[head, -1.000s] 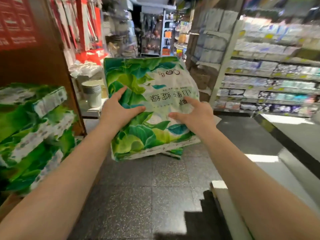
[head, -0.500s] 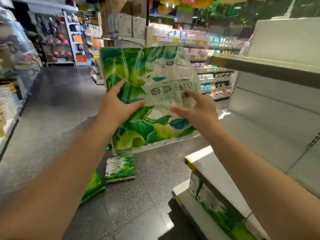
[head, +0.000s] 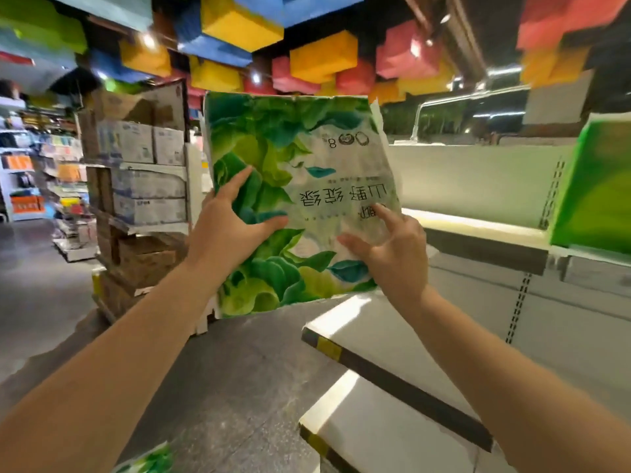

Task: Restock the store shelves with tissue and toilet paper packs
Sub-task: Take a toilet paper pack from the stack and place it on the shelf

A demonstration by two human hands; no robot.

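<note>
A large tissue pack point(head: 300, 158) in green leaf-print wrap, its lettering upside down, is raised at chest height in front of me. My left hand point(head: 225, 233) grips its left edge, thumb and forefinger spread on the front face. My right hand point(head: 399, 261) grips the lower right edge, thumb and forefinger on the front, the other fingers hidden behind. Just right of the pack runs a bare white shelf point(head: 478, 227). Another green pack point(head: 594, 186) stands on that shelf at the far right.
Two lower white shelves point(head: 375, 339) jut out below my right arm. A stack of cardboard cartons point(head: 143, 172) stands at the left behind the pack. One more green pack point(head: 146, 462) lies on the dark floor at the bottom edge.
I have turned right and looked up. The pack has risen in both hands and now sits level with the upper white shelf; the grip on it has not changed.
</note>
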